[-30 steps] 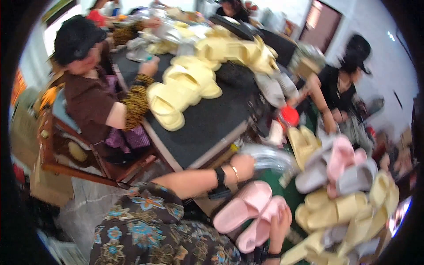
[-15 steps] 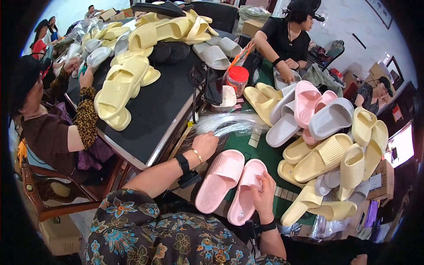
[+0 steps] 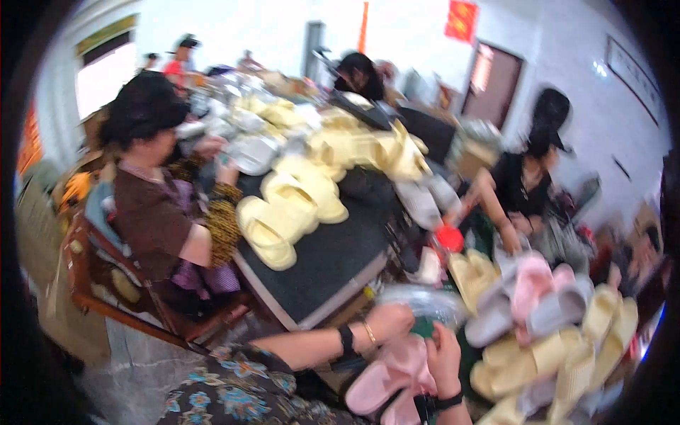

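The picture is blurred by motion. My left hand (image 3: 394, 322) is closed at the near edge of a bundle of clear plastic strands (image 3: 425, 303); I cannot make out what its fingers grip. Close by on its right, my right hand (image 3: 445, 354) is raised with thumb and fingers drawn together, and anything between them is too smeared to name. Below both hands lies a pair of pink slippers (image 3: 379, 386), partly covered by my right hand and cut off by the picture's lower edge. Neither hand visibly holds them.
Yellow, grey and pink slippers (image 3: 535, 358) are heaped on my right. More yellow slippers (image 3: 287, 205) lie on the black table (image 3: 312, 276) ahead, near a red-lidded jar (image 3: 448, 239). A co-worker (image 3: 152, 205) sits at left; another (image 3: 524, 177) reaches toward the heap from the far right.
The view has swung up and left, so things sit lower and further right. My right hand has left the pink slipper and risen beside my left hand, its fingers now drawn together.
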Demonstrator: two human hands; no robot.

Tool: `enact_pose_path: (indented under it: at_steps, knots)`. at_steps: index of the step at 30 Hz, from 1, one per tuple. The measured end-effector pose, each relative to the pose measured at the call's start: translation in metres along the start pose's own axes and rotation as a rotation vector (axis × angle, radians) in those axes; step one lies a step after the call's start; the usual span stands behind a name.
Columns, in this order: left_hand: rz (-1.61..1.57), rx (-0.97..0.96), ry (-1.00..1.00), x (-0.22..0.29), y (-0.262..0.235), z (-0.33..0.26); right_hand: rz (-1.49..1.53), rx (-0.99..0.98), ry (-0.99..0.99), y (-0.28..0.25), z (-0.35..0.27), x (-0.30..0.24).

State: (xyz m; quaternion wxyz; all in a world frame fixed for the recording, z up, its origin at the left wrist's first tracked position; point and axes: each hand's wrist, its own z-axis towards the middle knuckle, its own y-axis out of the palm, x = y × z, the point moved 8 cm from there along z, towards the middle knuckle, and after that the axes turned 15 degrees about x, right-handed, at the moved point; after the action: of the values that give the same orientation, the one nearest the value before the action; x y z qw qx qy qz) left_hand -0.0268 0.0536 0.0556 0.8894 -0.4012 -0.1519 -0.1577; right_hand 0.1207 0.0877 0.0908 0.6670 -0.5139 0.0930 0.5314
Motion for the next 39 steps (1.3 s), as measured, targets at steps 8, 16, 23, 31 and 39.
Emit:
enact_pose_path:
  at_steps: [8, 16, 23, 31, 39]
  knots:
    - [-0.126, 0.241, 0.019, -0.005, -0.013, -0.013, -0.166, -0.088, -0.284, 0.057, 0.027, 0.01]
    - [0.062, 0.074, -0.015, -0.014, 0.011, -0.01, -0.071, 0.078, -0.306, 0.045, 0.036, -0.004]
    - [0.323, -0.044, -0.103, -0.052, 0.042, -0.022, -0.062, 0.063, -0.296, 0.05, 0.033, 0.01]
    - [0.128, 0.006, 0.019, -0.012, 0.017, -0.021, 0.022, 0.156, -0.16, 0.037, 0.034, 0.015]
    - [0.336, -0.037, -0.072, -0.065, 0.054, -0.033, 0.468, 0.254, 0.238, -0.007, 0.056, 0.008]
